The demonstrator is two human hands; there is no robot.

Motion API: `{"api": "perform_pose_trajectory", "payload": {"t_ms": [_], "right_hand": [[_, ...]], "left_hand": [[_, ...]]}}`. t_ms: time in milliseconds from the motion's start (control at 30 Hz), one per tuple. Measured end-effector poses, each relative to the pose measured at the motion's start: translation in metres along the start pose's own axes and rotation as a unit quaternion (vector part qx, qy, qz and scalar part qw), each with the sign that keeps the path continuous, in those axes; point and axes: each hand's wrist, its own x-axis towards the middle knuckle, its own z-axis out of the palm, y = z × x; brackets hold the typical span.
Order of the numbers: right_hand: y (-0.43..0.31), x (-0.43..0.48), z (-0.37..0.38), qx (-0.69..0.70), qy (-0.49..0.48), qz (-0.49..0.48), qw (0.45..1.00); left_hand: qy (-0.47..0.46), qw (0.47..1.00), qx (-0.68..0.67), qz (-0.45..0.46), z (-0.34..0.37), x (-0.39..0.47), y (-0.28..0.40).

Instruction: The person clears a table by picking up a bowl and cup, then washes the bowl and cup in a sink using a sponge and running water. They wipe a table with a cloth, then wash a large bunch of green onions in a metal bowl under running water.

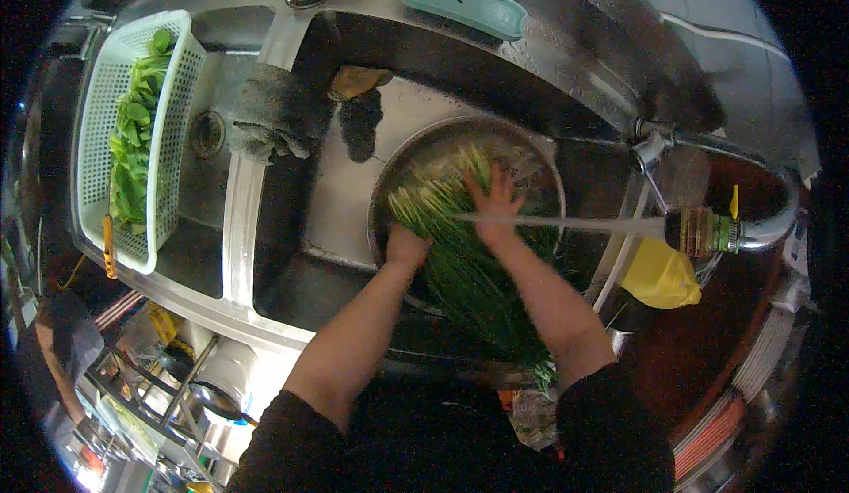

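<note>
A large bunch of long green stalks with pale ends, likely garlic chives (pixel 457 254), lies across a round metal basin (pixel 375 194) in the sink. My left hand (pixel 406 247) grips the bunch from its left side, with the fingers hidden under the stalks. Spread over the pale ends, my right hand (pixel 494 208) has its fingers apart and touches the stalks. A stream of water (pixel 570 223) shoots in from the faucet (pixel 716 233) on the right and crosses at my right hand. The green leaf ends hang over the basin's near rim towards me.
A white perforated basket (pixel 169 141) of leafy greens (pixel 136 128) stands in the left sink. A grey cloth (pixel 268 111) drapes over the divider (pixel 240 228). A green oval tray (pixel 462 3) rests on the back ledge. Another person's arm (pixel 56 367) shows at lower left.
</note>
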Motion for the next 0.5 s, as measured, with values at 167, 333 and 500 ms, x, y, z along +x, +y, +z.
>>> {"api": "perform_pose_trajectory", "payload": {"t_ms": [167, 333, 500], "right_hand": [[-0.025, 0.004, 0.001, 0.087, 0.08, -0.123, 0.985], [-0.015, 0.023, -0.003, -0.069, 0.107, -0.068, 0.99], [-0.019, 0.009, 0.013, 0.01, 0.069, -0.134, 0.989]], "left_hand": [[-0.049, 0.995, -0.076, -0.042, -0.018, -0.004, 0.014], [-0.045, 0.997, -0.036, -0.048, -0.027, -0.007, 0.02], [-0.048, 0.99, -0.097, -0.086, -0.023, -0.004, 0.023]]}}
